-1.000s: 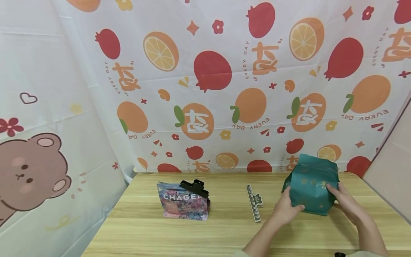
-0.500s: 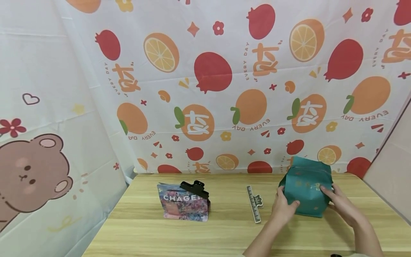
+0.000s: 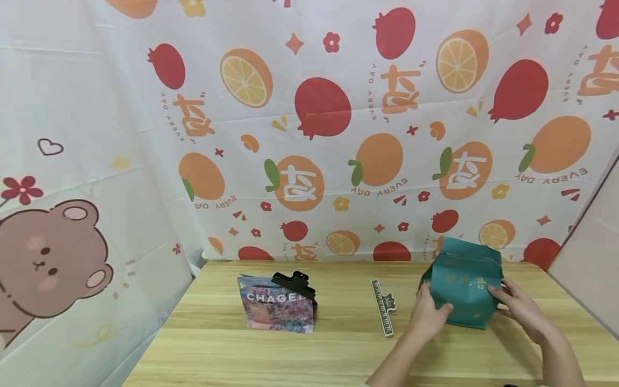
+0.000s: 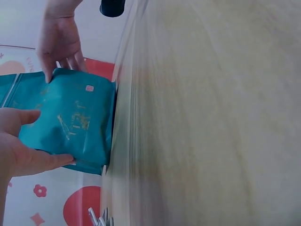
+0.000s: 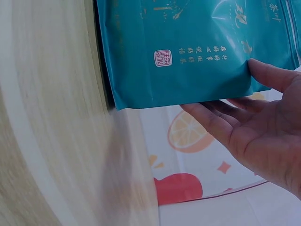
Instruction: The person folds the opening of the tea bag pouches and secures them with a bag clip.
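A teal stand-up tea pouch [image 3: 466, 285] with gold print stands upright at the right of the table, its top part leaning back. On its left side, my left hand [image 3: 429, 316] grips it, the thumb on the front face. My right hand [image 3: 519, 309] holds the right side, thumb in front and fingers behind the edge. The right wrist view shows that thumb on the pouch [image 5: 188, 52] and the fingers along its side. In the left wrist view both hands flank the pouch [image 4: 70, 117]. Left of it lies a long silver sealing clip [image 3: 383, 309].
A colourful pouch [image 3: 278, 312] stands at the left of the wooden table [image 3: 290, 360], with a black clip [image 3: 293, 283] on its top edge. A fruit-printed cloth [image 3: 309, 134] hangs right behind the table. A side cloth with a bear [image 3: 53, 269] is on the left.
The teal pouch has shifted a little to the left with both hands on it, mostly in the first half second. The clip and the colourful pouch stay where they were.
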Demonstrator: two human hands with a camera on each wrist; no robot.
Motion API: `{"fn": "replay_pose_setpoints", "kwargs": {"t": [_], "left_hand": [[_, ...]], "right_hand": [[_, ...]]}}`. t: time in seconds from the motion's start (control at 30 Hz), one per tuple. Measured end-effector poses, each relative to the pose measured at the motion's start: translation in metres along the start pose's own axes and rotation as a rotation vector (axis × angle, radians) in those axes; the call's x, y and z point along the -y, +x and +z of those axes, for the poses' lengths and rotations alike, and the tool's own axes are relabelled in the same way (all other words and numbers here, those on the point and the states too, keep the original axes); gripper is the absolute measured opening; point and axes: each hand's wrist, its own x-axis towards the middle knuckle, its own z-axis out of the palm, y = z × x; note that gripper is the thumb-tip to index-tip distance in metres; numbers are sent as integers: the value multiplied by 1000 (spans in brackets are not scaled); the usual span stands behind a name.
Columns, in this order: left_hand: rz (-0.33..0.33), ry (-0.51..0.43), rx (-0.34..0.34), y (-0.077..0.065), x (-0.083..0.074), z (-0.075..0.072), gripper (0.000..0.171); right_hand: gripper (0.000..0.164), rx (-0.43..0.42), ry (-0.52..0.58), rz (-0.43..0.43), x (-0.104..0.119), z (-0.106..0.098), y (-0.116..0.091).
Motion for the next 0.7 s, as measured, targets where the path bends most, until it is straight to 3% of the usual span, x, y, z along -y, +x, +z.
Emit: {"fn": "replay_pose_setpoints", "kwargs": {"t": [0.7], "left_hand": [[2,-8,-28,-4,2,-15,60]], "right_hand": [[69,41,18,-5,9,13,9]]}}
